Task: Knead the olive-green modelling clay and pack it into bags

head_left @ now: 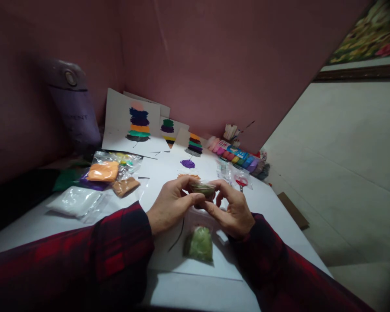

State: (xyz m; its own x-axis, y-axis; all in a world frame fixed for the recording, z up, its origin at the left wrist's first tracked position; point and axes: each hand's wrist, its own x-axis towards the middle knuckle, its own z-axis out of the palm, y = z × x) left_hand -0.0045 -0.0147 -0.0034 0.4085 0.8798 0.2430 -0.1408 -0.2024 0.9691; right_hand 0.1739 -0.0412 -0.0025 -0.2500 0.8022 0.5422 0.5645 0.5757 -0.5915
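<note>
Above the white paper (169,260), I hold a small dark-green lump (204,189) with a shiny, see-through layer over it, perhaps clear plastic. My left hand (170,203) is closed on its left side with thumb and fingers. From the right, my right hand (232,210) pinches the same piece, the two thumbs nearly meeting below it. Fingers hide part of the lump. Just under my hands lies a clear bag (199,244) of light-green modelling clay. A thin dark strand (178,236) rests on the paper beside that bag.
Clay packets, one orange (103,171) and one white (74,201), lie at the left near a purple bottle (74,104). Painted sheets (117,121) lean on the wall. A multicoloured clay pack (235,155) and red-handled scissors (241,182) are at the back right.
</note>
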